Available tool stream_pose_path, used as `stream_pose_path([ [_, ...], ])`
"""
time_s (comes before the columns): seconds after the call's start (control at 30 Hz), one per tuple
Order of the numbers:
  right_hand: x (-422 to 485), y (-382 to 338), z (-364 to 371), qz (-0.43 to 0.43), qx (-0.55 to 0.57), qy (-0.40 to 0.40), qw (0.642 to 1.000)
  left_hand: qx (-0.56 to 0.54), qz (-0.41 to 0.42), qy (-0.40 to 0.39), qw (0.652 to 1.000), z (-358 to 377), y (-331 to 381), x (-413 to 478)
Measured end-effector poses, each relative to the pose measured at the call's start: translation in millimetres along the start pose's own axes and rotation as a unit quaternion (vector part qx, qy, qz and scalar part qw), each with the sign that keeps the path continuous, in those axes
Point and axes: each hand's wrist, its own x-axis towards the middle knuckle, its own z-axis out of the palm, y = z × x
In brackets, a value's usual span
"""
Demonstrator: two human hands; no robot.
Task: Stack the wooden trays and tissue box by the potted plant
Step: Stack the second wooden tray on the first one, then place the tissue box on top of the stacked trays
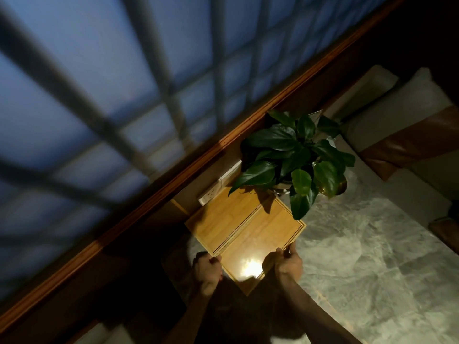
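A light wooden tray (258,240) with a dark inlaid border lies partly over a second wooden tray (223,217) on a marble table (360,256). My left hand (207,271) grips the upper tray's near-left edge and my right hand (288,264) grips its near-right edge. A potted plant (295,155) with broad dark green leaves stands just beyond the trays, its leaves hanging over their far corner. No tissue box shows in this view.
A white wall socket (211,194) sits behind the trays at the wall. A wooden sill (173,180) runs under a barred frosted window (111,83). A sofa with pale cushions (397,108) and brown leather (409,145) stands at the right.
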Motion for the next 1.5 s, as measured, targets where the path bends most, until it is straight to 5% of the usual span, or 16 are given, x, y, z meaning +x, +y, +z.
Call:
stream_pose_path([
  [0.2,-4,-11,-8,0.026,0.009,-0.042,0.999,0.09,0.02,-0.001,0.996,-4,4,-3],
  [0.33,-20,-5,-20,-0.035,0.05,-0.141,0.988,0.298,0.12,0.066,0.945,-8,1,-16],
  [0.43,-42,23,-26,-0.159,-0.121,-0.174,0.964,0.365,0.282,0.085,0.883,-2,-14,-30],
  [0.5,-57,38,-23,-0.206,-0.291,-0.174,0.918,0.416,0.354,0.02,0.837,6,-25,-39],
  [0.63,-70,45,-15,-0.188,-0.396,-0.213,0.873,0.508,0.331,-0.084,0.791,11,-41,-40],
  [0.77,-61,27,-29,-0.193,-0.461,-0.284,0.818,0.524,0.284,-0.118,0.794,6,-29,-42],
  [0.93,-63,-8,-72,-0.111,-0.186,-0.34,0.915,0.471,0.296,-0.086,0.827,1,7,-78],
  [1.0,-68,-7,-98,-0.121,-0.127,-0.336,0.925,0.434,0.341,-0.063,0.832,-4,7,-101],
  [1.13,-84,37,-161,-0.144,-0.016,-0.3,0.943,0.433,0.471,-0.067,0.766,3,-1,-157],
  [1.27,-107,110,-241,-0.127,0.135,-0.218,0.958,0.39,0.44,-0.11,0.801,47,-17,-227],
  [1.37,-120,168,-308,-0.098,0.198,-0.196,0.955,0.262,0.406,-0.103,0.869,84,-29,-279],
  [1.5,-129,248,-390,-0.078,0.243,-0.135,0.958,0.281,0.404,-0.144,0.859,137,-52,-338],
])
